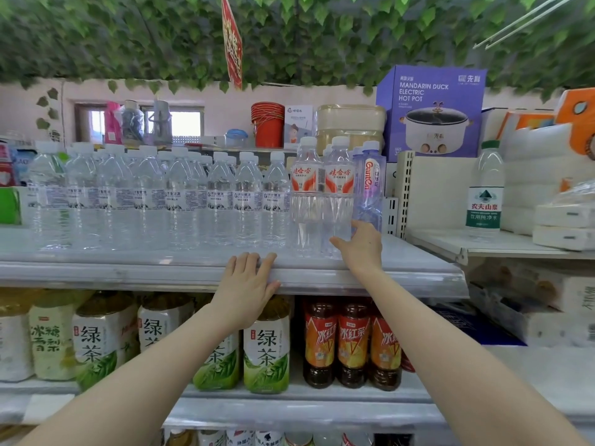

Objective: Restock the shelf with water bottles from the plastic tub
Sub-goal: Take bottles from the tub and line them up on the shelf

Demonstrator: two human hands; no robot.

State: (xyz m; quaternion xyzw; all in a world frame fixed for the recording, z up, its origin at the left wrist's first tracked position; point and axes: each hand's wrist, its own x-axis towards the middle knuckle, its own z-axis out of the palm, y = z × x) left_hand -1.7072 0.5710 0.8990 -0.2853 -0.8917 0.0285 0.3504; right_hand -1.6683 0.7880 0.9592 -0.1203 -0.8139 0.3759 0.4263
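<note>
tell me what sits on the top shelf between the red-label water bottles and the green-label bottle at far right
In the head view: a purple-tinted bottle, then the perforated shelf divider and bare shelf before the green-label bottle.

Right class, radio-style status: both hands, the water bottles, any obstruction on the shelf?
Left hand flat on shelf edge, empty. Right hand open, touching base of red-labelled water bottle. Tub not in view. No obstruction.

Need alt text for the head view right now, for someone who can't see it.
A person's right hand touches the base of a red-labelled water bottle on the top shelf, while the left hand rests flat on that shelf's front edge. Rows of clear water bottles fill the shelf leftward; green tea bottles stand below.
</note>
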